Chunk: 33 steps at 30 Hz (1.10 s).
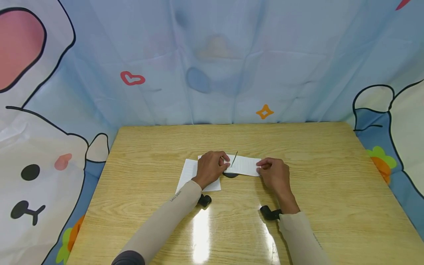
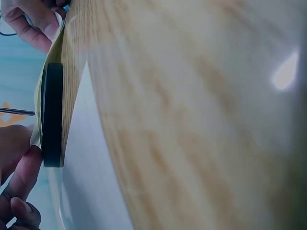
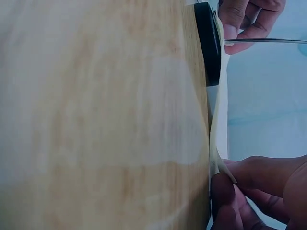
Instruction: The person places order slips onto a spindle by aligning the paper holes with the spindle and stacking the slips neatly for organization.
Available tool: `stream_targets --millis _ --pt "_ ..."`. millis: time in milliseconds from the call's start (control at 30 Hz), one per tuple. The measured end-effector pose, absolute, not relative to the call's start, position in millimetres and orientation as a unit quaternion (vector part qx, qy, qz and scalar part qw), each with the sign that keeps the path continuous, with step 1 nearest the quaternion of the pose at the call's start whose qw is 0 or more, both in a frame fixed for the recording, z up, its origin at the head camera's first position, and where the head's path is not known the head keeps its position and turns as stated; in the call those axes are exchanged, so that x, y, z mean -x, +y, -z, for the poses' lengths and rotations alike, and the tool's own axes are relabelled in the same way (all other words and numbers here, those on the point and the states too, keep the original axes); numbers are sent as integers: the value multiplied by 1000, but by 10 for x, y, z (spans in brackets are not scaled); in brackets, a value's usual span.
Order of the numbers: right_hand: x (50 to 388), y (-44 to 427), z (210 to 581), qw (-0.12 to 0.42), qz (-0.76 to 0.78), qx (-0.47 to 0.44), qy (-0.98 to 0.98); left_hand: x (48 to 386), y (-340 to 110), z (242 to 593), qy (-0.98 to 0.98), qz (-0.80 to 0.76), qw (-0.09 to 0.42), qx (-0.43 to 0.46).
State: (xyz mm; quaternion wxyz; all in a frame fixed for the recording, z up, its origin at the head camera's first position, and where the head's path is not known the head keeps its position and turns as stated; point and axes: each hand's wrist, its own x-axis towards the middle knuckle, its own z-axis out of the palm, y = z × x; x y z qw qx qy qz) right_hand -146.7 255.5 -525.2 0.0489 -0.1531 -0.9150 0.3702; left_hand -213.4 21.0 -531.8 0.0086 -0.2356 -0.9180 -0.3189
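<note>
1. Pale sleeves, left (image 1: 165, 217) and right (image 1: 301, 235), come in from the near edge of the view, the left one with a dark band low on it; a black camera (image 1: 271, 213) sits at the right wrist and another device (image 1: 204, 200) at the left.
2. Right hand (image 1: 274, 173): its grip is closed, thumb and fingers pinching the right end of a ruled white slip (image 1: 245, 165).
3. Left hand (image 1: 212, 167): its grip is closed too, pinching the same slip just beside the spike (image 1: 234, 159).
4. The slip spans the gap between the hands, over a round black base (image 1: 230, 175); the thin metal spike stands up through it, slightly tilted in the head view.
5. Beneath the left hand, a white sheet (image 1: 188, 173) lies on the wood-grain worktop (image 1: 331, 165).
6. Beyond hangs a blue curtain (image 1: 298, 73), printed with a red heart (image 1: 132, 78) and an orange star (image 1: 265, 112).
</note>
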Motion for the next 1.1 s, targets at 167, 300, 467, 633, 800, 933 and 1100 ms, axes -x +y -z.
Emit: stream_targets --millis 167,300,467,633,800,933,1100 --pt "1471 2564 5205 37 -363 160 -917 2135 218 5312 -921 312 11 232" --pt "1471 2583 5193 29 -365 169 -915 2142 221 5310 -922 315 4 227" --pt "1464 2594 5207 33 -367 167 -914 2149 219 5302 -924 315 -6 219" --pt "1458 2573 5234 49 -357 162 -919 2151 220 5295 -923 318 -6 217" --pt "1443 2542 5251 59 -333 164 -927 2150 211 5278 -921 326 -18 213" --pt "1416 2534 5257 72 -316 164 -931 2151 181 5238 -914 350 -51 200" --pt "1366 2495 5245 108 -320 154 -929 2165 70 5186 -896 393 -76 194"
